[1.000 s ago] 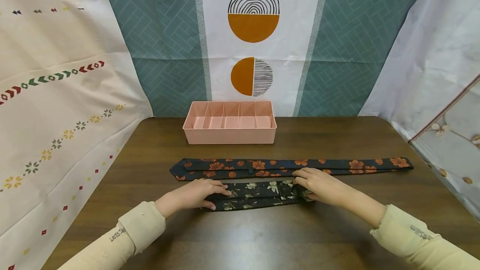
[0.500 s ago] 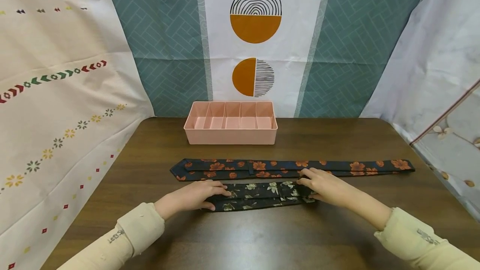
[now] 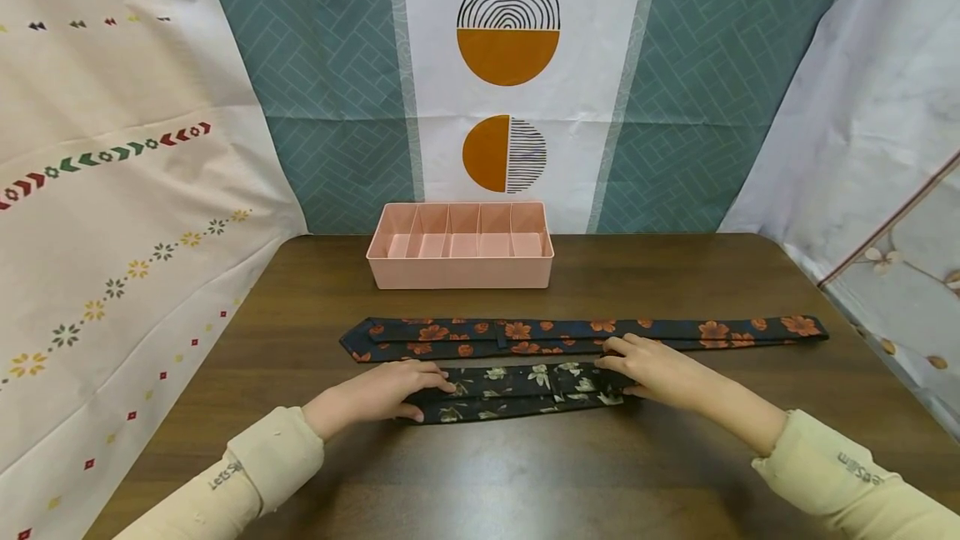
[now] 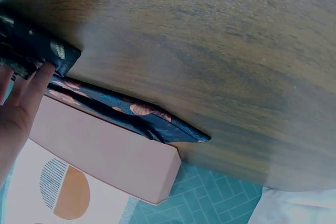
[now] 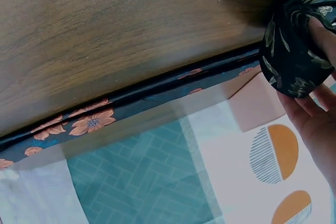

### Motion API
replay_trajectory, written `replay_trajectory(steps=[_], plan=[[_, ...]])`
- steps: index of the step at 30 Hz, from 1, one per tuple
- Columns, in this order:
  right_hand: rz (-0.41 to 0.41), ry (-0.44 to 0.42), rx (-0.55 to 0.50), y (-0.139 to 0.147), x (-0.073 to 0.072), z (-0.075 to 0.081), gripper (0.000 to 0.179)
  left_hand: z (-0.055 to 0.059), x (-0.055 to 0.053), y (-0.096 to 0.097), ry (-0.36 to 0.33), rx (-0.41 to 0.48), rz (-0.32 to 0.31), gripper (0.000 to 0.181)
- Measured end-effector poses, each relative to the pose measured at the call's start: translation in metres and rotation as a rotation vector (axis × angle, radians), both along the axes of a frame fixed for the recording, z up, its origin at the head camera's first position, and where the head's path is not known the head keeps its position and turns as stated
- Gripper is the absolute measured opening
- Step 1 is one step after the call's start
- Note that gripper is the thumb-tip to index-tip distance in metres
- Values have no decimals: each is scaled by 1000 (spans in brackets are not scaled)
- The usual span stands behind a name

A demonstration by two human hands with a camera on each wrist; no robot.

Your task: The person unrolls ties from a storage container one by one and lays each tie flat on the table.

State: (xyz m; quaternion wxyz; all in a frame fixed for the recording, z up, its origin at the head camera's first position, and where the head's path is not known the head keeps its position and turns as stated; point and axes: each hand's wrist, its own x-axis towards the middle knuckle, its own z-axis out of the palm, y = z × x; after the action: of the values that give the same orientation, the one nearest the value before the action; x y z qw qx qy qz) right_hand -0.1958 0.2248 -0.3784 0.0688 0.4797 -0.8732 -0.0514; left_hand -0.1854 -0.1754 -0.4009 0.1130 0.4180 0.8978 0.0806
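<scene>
A black necktie [image 3: 498, 394] with pale flowers lies on the table in the head view, its right end rolled up. My left hand [image 3: 386, 394] rests on its left end, fingers laid over the cloth and thumb at the near edge. In the left wrist view, fingertips [image 4: 46, 69] touch the tie close to its tip. With my right hand [image 3: 660, 369] I grip the rolled end [image 5: 294, 51]; the right wrist view shows the thumb at the roll's opening and fingers around its far side. Just behind lies a dark necktie [image 3: 465, 340] with orange flowers, stretched out lengthwise.
A pink organizer box [image 3: 461, 273] with several compartments stands at the back of the wooden table [image 3: 495, 482]. Patterned cloths [image 3: 330, 107] hang behind the table and along both sides.
My right hand has shifted slightly to the right with the rolled end. The left hand and the black tie's left end have slid slightly left. The orange-flowered tie stays put.
</scene>
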Motion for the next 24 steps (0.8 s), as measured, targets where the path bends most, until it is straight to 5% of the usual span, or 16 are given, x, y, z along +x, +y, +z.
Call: replay_trajectory(steps=[14, 24], plan=[[-19, -39, 21, 0, 0, -3, 50, 6, -2, -1, -28, -62, 7, 60], [28, -13, 1, -3, 0, -5, 45, 7, -3, 0, 21, -24, 16, 35]])
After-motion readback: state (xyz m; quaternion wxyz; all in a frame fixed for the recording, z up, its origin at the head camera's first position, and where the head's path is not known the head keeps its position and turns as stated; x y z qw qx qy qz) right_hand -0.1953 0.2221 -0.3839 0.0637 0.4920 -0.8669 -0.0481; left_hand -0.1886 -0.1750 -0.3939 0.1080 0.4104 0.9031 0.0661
